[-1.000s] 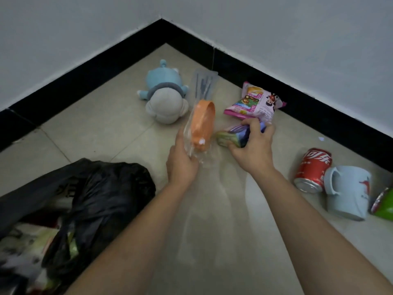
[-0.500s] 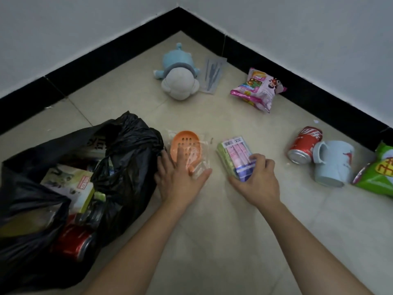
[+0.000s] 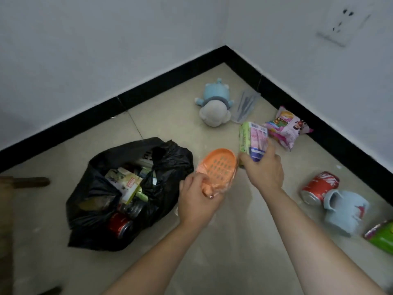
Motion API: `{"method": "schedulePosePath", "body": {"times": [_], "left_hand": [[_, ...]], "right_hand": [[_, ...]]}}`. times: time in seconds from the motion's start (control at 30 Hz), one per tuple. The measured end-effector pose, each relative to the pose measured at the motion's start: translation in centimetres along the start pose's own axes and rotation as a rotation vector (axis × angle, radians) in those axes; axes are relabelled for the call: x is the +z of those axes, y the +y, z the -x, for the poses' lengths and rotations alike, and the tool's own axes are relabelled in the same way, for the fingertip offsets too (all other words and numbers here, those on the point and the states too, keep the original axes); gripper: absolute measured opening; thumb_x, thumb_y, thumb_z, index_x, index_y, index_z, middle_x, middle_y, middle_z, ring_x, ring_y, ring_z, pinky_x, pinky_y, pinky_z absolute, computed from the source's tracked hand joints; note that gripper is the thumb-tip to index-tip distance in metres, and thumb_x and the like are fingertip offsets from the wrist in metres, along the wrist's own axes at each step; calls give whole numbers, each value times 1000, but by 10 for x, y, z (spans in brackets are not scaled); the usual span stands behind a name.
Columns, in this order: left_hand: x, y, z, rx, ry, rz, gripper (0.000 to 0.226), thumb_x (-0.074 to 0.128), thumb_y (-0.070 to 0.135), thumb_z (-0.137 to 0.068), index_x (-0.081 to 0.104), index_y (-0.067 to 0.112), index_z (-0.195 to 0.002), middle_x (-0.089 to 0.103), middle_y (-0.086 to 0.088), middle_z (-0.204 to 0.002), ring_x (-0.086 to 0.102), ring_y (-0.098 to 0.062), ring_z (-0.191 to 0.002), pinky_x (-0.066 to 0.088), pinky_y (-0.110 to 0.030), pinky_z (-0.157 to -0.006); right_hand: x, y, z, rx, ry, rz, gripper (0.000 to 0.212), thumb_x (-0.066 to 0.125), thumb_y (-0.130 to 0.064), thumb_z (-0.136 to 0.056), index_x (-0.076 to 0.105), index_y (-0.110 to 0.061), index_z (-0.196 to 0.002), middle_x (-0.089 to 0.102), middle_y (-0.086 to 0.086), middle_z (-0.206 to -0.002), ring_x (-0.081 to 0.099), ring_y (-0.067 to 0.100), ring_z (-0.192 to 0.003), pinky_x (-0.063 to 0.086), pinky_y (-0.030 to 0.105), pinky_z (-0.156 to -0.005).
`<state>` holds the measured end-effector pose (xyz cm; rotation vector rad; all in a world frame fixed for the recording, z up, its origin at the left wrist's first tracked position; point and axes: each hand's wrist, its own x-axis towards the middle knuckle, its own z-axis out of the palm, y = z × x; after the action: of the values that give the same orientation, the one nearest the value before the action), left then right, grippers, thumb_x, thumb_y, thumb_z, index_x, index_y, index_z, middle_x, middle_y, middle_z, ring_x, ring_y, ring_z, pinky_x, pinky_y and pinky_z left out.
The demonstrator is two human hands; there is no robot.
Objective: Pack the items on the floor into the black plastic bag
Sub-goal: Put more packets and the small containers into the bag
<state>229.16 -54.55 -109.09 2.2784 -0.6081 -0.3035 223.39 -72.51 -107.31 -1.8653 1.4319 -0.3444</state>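
Observation:
The black plastic bag (image 3: pixel 170 158) lies open on the floor at the left, with boxes and a red can inside. My left hand (image 3: pixel 196 201) grips an orange perforated soap dish in clear wrap (image 3: pixel 219 169), lifted just right of the bag's mouth. My right hand (image 3: pixel 262 169) holds a green and pink packet (image 3: pixel 253 139) upright above the floor. A blue and grey plush toy (image 3: pixel 214 107), a pink snack bag (image 3: pixel 286 128), a red soda can (image 3: pixel 319 186) and a pale blue mug (image 3: pixel 344 211) lie on the tiles.
A clear packet of dark sticks (image 3: pixel 245 106) lies beside the plush toy in the corner. A green snack bag (image 3: pixel 380 237) shows at the right edge. Black skirting (image 3: pixel 148 90) runs along both walls. A brown wooden object (image 3: pixel 25 182) sits at the far left.
Both hands have risen from the floor with their items. The soap dish has moved toward the bag's mouth, and the packet now stands upright in my right hand.

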Motion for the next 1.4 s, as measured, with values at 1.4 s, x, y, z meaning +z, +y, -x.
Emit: {"method": "schedulePosePath", "body": {"times": [1.4], "left_hand": [[-138,-125,-6,-632,342,71,83,65,51,-86,27,19,-152,26,-18,-152,33,-34,-136,33,-35,-109]], "right_hand": [[171,-127,90,-810,-704,357,92,60,-65,-83,20,-19,-152,24,15,-144,32,38,-131,35,44,-106]]}}
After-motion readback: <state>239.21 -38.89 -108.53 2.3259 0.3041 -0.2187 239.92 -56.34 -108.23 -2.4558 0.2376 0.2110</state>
